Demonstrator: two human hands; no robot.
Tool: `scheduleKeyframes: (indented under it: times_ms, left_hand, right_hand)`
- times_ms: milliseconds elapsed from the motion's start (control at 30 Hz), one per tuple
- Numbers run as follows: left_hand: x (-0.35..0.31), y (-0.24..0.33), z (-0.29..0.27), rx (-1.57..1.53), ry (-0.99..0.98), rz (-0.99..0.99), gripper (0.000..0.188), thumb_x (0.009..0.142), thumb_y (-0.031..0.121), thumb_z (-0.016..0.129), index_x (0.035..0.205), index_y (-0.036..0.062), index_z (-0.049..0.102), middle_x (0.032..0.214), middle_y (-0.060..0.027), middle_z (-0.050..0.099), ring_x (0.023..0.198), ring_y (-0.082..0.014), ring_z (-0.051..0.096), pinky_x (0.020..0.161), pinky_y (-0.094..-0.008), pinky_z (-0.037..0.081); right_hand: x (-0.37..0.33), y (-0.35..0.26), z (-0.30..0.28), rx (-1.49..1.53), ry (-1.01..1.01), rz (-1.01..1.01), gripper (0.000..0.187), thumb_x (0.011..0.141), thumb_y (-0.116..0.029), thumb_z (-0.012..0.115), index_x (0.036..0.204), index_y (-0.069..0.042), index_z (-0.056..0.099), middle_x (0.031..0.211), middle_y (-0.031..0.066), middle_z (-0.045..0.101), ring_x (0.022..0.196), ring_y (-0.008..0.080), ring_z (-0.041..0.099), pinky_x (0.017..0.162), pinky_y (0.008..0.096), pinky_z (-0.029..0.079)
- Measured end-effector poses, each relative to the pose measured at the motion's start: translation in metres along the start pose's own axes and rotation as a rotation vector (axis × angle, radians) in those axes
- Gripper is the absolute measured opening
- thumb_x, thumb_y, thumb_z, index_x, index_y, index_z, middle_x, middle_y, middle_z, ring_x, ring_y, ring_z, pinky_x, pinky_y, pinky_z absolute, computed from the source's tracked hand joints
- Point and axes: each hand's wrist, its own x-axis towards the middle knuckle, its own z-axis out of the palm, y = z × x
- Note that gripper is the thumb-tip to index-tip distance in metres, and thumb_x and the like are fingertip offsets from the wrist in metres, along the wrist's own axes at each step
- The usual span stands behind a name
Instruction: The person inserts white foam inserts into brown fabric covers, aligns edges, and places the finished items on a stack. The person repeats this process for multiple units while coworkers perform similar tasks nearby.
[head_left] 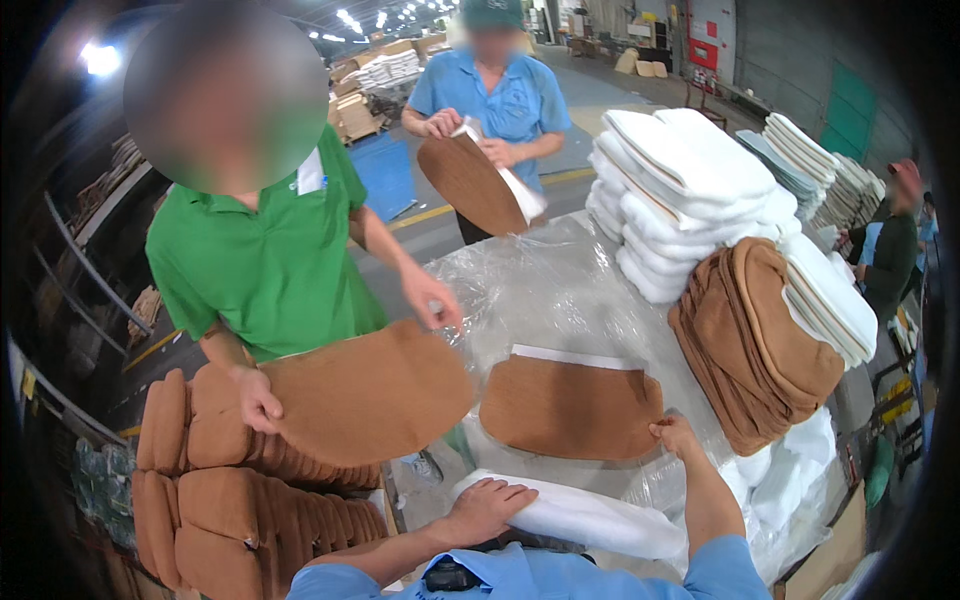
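A brown fabric cover [570, 410] with a rounded near edge and a white strip along its far edge lies flat on the plastic-covered table. My right hand [677, 436] pinches its right edge between thumb and fingers. Nearer to me is a long white padded piece [610, 518], partly folded over. My left hand [490, 510] rests on the left end of that piece, fingers stretched out on top and the thumb hidden.
At left, a person in green holds another brown cover [365, 395] above stacked brown covers [230, 510]. Across the table, a person in blue handles a brown-and-white piece [475, 185]. White pads [690, 160] and folded brown covers [755, 340] are piled at right.
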Motion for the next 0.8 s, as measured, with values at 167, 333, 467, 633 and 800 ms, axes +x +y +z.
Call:
scheduleKeyframes:
  times_ms: [167, 333, 467, 633, 800]
  left_hand:
    - [0.004, -0.003, 0.011, -0.043, 0.029, 0.054, 0.078, 0.069, 0.014, 0.086, 0.142, 0.0122, 0.061, 0.137, -0.0084, 0.069, 0.123, -0.031, 0.066, 0.107, -0.0461, 0.051]
    - [-0.004, 0.005, 0.002, -0.021, 0.054, 0.019, 0.076, 0.065, 0.011, 0.086, 0.138, 0.0129, 0.065, 0.138, -0.0075, 0.069, 0.121, -0.0327, 0.066, 0.106, -0.0455, 0.052]
    - [-0.006, 0.006, 0.007, 0.002, 0.061, 0.018, 0.076, 0.066, 0.01, 0.087, 0.139, 0.014, 0.065, 0.139, -0.0064, 0.069, 0.122, -0.0322, 0.066, 0.106, -0.0459, 0.052]
    - [0.004, 0.006, 0.004, -0.057, 0.064, 0.027, 0.066, 0.073, 0.015, 0.084, 0.137, 0.0134, 0.066, 0.138, -0.0072, 0.069, 0.121, -0.0331, 0.066, 0.106, -0.0473, 0.051]
    - [0.002, 0.0, 0.01, -0.033, 0.08, 0.014, 0.068, 0.073, 0.013, 0.083, 0.138, 0.0132, 0.064, 0.138, -0.009, 0.069, 0.122, -0.0335, 0.066, 0.105, -0.0484, 0.051]
  right_hand:
    - [-0.018, 0.007, -0.031, -0.025, 0.055, -0.045, 0.022, 0.094, -0.02, 0.081, 0.104, -0.001, 0.074, 0.095, 0.0086, 0.074, 0.084, 0.0167, 0.067, 0.068, 0.0359, 0.054]
    - [-0.041, 0.003, -0.033, 0.219, -0.002, 0.097, 0.03, 0.096, -0.022, 0.079, 0.114, -0.002, 0.067, 0.098, 0.0095, 0.071, 0.092, 0.0199, 0.07, 0.071, 0.0432, 0.059]
    - [-0.059, 0.013, -0.071, -0.006, 0.21, 0.153, 0.038, 0.091, -0.02, 0.082, 0.119, -0.002, 0.063, 0.105, 0.0154, 0.069, 0.094, 0.0292, 0.072, 0.075, 0.0462, 0.06]
    - [-0.072, 0.026, -0.09, -0.513, 0.699, -0.355, 0.042, 0.084, -0.02, 0.087, 0.118, -0.004, 0.067, 0.114, 0.0206, 0.071, 0.102, 0.0391, 0.07, 0.089, 0.0451, 0.058]
    - [-0.086, -0.005, -0.016, -0.745, -0.145, -0.557, 0.038, 0.082, -0.023, 0.086, 0.115, -0.013, 0.071, 0.121, 0.0157, 0.066, 0.119, 0.0384, 0.063, 0.099, 0.0472, 0.053]
